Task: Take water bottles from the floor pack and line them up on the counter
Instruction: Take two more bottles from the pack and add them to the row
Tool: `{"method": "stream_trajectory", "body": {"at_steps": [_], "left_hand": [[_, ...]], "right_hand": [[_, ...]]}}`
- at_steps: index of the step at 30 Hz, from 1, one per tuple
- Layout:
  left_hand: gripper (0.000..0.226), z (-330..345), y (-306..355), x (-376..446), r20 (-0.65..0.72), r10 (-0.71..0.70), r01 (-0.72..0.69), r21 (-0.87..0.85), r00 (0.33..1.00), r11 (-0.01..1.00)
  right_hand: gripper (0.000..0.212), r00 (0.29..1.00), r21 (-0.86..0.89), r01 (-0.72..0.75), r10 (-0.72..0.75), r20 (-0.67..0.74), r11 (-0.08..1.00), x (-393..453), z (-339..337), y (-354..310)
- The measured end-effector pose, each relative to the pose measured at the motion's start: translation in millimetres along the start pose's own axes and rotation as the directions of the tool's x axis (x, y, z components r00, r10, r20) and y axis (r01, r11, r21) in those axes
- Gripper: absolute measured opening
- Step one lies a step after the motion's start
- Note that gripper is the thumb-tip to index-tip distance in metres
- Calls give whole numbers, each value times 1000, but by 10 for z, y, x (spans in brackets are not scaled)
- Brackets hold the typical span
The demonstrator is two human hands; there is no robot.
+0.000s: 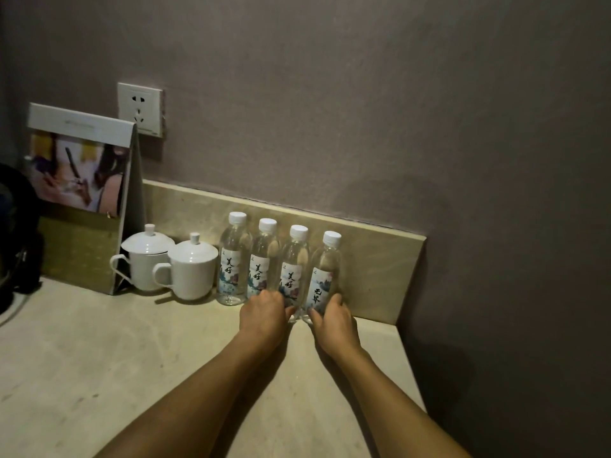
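Several clear water bottles with white caps and printed labels stand upright in a row on the beige counter (99, 358), against its low backsplash. The leftmost bottle (233, 259) stands free. My left hand (264, 314) is closed around the base of the third bottle (295, 259) and hides the foot of the second bottle (263, 256). My right hand (332, 320) grips the base of the rightmost bottle (325, 269). Both held bottles rest on the counter. The floor pack is out of view.
Two white lidded cups (193, 266) stand just left of the bottles, beside a folded card stand (82, 180). A wall socket (140, 109) sits above. A dark object (13, 233) is at the left edge. The counter ends at a wall (496, 226) on the right.
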State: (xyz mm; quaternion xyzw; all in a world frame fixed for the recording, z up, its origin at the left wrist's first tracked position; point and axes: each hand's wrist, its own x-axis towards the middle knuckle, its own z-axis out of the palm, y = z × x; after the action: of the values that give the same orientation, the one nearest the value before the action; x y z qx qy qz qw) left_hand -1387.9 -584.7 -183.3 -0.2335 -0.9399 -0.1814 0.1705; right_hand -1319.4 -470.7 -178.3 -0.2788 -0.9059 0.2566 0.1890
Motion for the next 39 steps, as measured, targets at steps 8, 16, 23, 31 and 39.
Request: {"method": "stream_trajectory", "body": {"at_steps": [8,16,23,31,39], "left_hand": [[38,29,8,30,-4,3,-3,2,1000,1000],[36,12,0,49,15,-9,9,-46,1000,999],[35,15,-7,45,24,-1,3,-68,1000,998],[38,4,-2,44,23,-2,4,-63,1000,998],[37,-27,-6,49,37,-6,9,-94,999,996]], "right_hand": [[39,999,-43,-2,4,43,999,36,18,17],[38,998,-73,21,-16,58,997,50,21,16],[36,999,-62,12,-9,48,998,33,22,30],[37,998,-47,-5,8,60,999,46,11,43],[38,997,-53,-10,15,81,999,70,-10,43]]}}
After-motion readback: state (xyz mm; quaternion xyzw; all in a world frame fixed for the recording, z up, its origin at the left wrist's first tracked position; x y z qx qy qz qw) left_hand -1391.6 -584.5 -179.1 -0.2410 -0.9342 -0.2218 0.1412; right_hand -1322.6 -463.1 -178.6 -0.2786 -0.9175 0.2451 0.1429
